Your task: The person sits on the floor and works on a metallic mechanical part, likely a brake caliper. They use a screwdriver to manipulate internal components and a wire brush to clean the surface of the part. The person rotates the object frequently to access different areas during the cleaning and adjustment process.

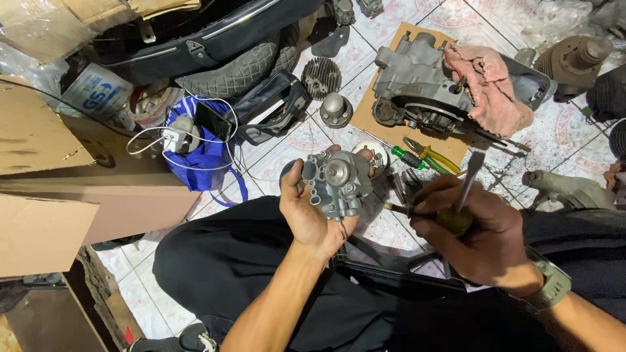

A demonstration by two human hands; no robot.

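1. Hands first: your left hand (312,212) is clamped around a grey metal carburetor (336,182), holding it up over your lap with its round cap facing you.
2. Your right hand (479,228) is closed around the handle of a screwdriver (467,195), whose flat blade points up and away from you; a thin brush-like tool (396,208) sticks out of the same fist toward the carburetor, and you cannot tell whether it touches it.
3. A grey watch (551,283) sits on your right wrist.
4. You sit on a patterned tile floor (287,153), legs in dark trousers.
5. Just beyond the carburetor lie pliers with yellow and green handles (433,158) and a green-handled screwdriver (404,156).
6. Farther out, a grey engine casing (417,81) rests on a sheet of brown cardboard (368,107), with a pink rag (489,88) draped over its right side.
7. To the left of the cardboard sit a round finned metal part (321,78) and a domed metal part (336,109).
8. At your left lies a blue bag (205,160) with a white charger and cable (175,140) on top, beside large cardboard boxes (45,176).
9. A tyre (238,72) lies at the top of the view, beyond the bag.
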